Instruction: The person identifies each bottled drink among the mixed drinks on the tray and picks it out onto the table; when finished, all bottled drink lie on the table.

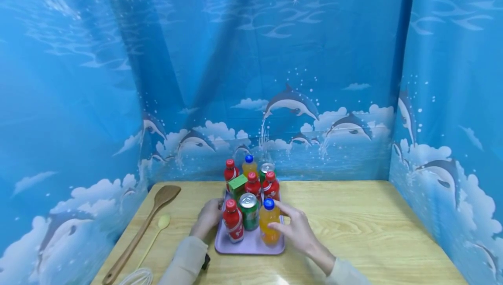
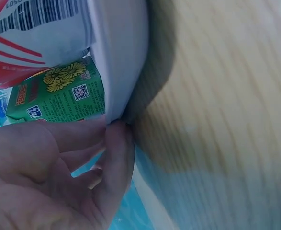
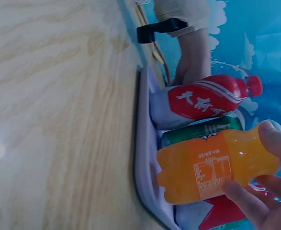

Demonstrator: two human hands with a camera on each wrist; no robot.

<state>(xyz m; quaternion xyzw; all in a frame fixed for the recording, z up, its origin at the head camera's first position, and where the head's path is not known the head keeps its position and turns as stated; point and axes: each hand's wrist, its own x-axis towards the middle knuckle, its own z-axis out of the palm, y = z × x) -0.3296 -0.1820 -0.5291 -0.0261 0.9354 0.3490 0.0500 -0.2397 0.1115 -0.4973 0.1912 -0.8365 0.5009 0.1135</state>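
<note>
A lilac tray [image 1: 251, 248] on the table carries several drinks. At its left side, my left hand [image 1: 208, 217] pinches the tray's rim [image 2: 123, 62] between thumb and fingers. My right hand [image 1: 298, 232] holds a blue-capped bottle of orange drink [image 1: 265, 226] at the tray's front right corner. In the right wrist view the thumb lies near the bottle's neck and the fingers along its side. Left of this bottle stand a green can [image 1: 249, 215] and a red-capped bottle [image 1: 233, 224]. A green carton [image 2: 59, 93] shows just beyond my left fingers.
Behind the front drinks are more red bottles [image 1: 271, 187], another orange bottle [image 1: 249, 166] and a second green can [image 1: 267, 168]. A wooden spatula [image 1: 147, 221] and a pale yellow whisk [image 1: 151, 248] lie on the table's left side. Blue dolphin-printed curtains [image 1: 314, 58] surround the table.
</note>
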